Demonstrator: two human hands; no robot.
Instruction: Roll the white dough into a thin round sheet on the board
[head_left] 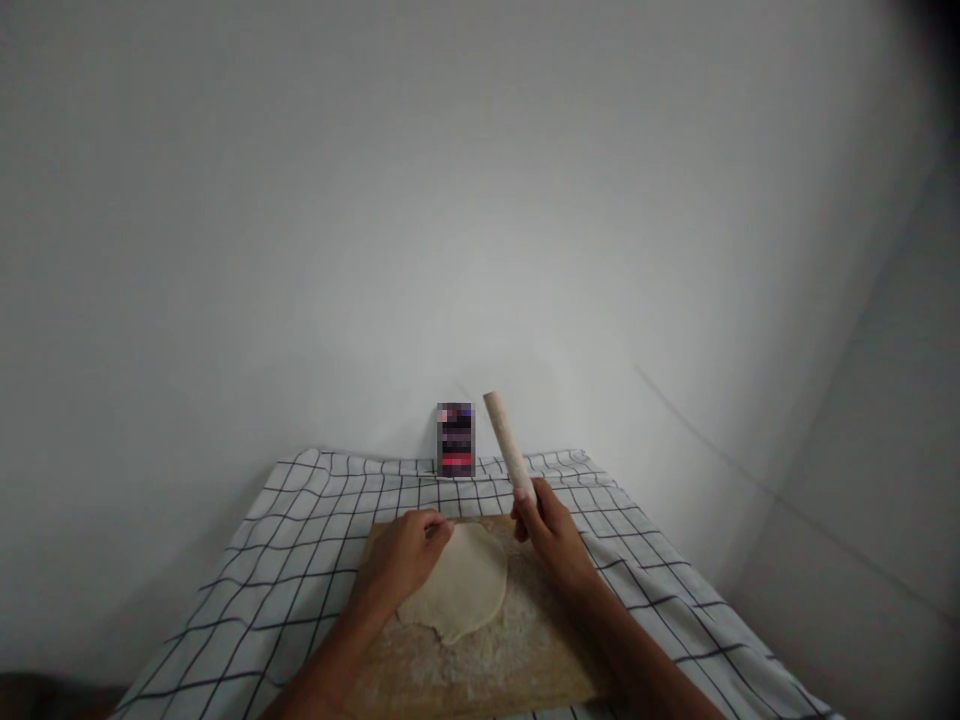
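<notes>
Gripping rolling pin (507, 442) by near end, right hand (553, 533) was right of dough sheet (466, 585), spread on floured board (480, 680). Left hand (411, 552) curled at sheet's far-left edge; pinch unclear. Dough looked soft, tearable; broad rim hold seemed safest.

Dim lt, wall (480, 230) brightest nr ctr, soft shadows, dark blur top-R, pixelated patch (456, 440)

Rolling pin (506, 440): near end hidden in right fingers (532, 515); dark upright object (456, 440) pixelated.
</notes>
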